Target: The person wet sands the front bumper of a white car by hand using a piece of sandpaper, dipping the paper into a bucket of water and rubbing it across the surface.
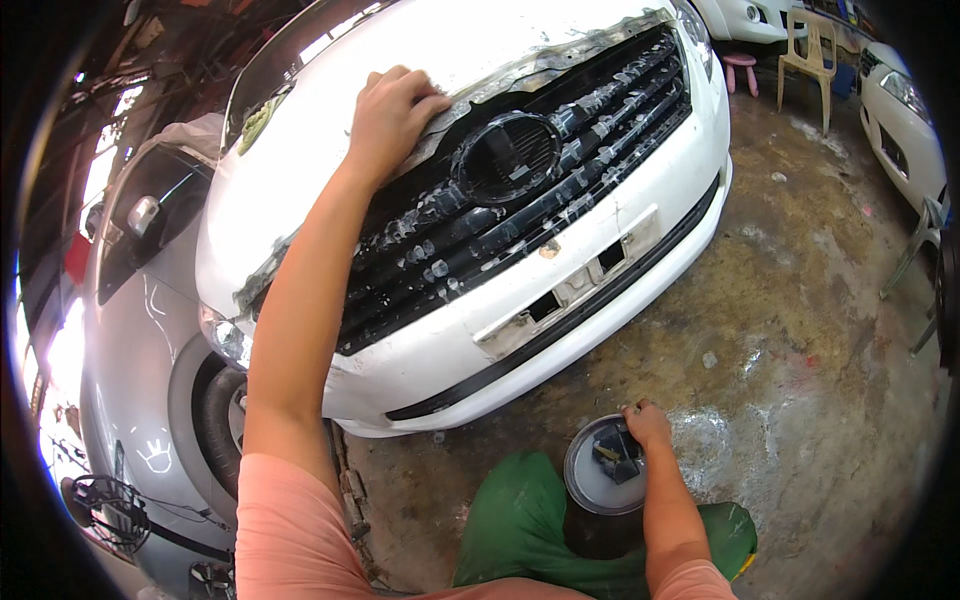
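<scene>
My left hand (393, 112) is at the front edge of the white car's hood (470, 50), just above the grille. Its fingers are curled and closed, and whatever they may hold is hidden. The black grille (510, 160), with a round ring in its middle, is spotted with pale grey patches. Low in front of me, my right hand (648, 422) grips the rim of a round metal basin (590, 490). Cloudy grey liquid fills the basin, and dark flat pieces (617, 455) that look like sandpaper lie in it.
A silver car (165, 300) stands close on the left, beside a black fan-like stand (110, 500). Farther right are a beige plastic chair (807, 65), a pink stool (741, 70) and another white car (895, 120). The concrete floor (790, 280) is stained and wet in places.
</scene>
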Tool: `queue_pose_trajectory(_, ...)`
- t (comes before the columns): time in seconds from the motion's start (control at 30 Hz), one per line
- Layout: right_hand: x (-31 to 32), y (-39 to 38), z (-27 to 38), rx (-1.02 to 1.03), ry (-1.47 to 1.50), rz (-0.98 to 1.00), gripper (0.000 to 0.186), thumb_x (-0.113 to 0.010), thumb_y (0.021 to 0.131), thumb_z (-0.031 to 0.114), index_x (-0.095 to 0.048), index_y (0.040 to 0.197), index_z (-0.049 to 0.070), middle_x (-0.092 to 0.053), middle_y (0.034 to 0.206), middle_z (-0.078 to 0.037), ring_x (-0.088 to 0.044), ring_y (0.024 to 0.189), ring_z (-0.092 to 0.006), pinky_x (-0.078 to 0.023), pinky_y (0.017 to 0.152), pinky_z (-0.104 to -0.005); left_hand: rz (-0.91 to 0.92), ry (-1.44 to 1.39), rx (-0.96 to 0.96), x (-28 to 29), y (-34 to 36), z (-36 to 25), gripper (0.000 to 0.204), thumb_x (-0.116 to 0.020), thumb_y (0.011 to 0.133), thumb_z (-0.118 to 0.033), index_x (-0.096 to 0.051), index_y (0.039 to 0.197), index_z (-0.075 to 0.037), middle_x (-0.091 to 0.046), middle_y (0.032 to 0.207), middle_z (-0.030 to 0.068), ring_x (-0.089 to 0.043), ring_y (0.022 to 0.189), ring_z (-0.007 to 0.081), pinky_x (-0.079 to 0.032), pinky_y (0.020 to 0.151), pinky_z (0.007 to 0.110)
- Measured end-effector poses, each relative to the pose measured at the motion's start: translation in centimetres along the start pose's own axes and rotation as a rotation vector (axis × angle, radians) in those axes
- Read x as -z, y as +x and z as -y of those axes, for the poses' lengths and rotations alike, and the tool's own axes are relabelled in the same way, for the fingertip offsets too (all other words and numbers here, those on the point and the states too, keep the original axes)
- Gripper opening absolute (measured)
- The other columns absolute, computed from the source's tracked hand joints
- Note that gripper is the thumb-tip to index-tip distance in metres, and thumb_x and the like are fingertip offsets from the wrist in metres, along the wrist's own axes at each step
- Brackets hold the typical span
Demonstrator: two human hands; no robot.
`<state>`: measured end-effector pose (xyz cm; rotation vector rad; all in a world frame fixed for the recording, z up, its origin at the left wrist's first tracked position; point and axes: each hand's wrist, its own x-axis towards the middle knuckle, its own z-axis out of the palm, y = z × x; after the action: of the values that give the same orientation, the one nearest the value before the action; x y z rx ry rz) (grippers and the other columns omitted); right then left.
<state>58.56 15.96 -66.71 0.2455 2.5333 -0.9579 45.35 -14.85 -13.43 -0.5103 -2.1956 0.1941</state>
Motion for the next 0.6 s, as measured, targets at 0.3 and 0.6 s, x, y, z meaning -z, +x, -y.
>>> queue_pose_trajectory(0.3,0.4,-0.1,0.5,-0.034,-0.045,-0.03,0.059,-0.06,0.091,0.05,-0.068,0.126,0.003,-0.069,0.122,-0.026,-0.065,0.117,-0.0417,-0.049,0.102,-0.05,0.135,-0.132,0.074,-1.9,2.3,0.7,0.04,-0.079,0.085,-0.039,-0.07,0.11,-0.009,-0.069,0.11,0.0134,-0.057,0.113,0.0336,-0.046,0.098,0.042)
queue_pose_trajectory(0.6,-0.9,-0.2,0.8,-0.002,-0.047,-0.041,0.062,-0.06,0.09,0.052,-0.068,0.129,0.005,-0.07,0.122,-0.024,-0.066,0.117,-0.0404,-0.05,0.101,-0.0493,0.068,-0.119,0.014,-2.3,3.4,0.7,0.035,-0.08,0.085,-0.034,-0.071,0.103,-0.005,-0.067,0.102,0.0147,-0.056,0.104,0.0318,-0.047,0.093,0.042)
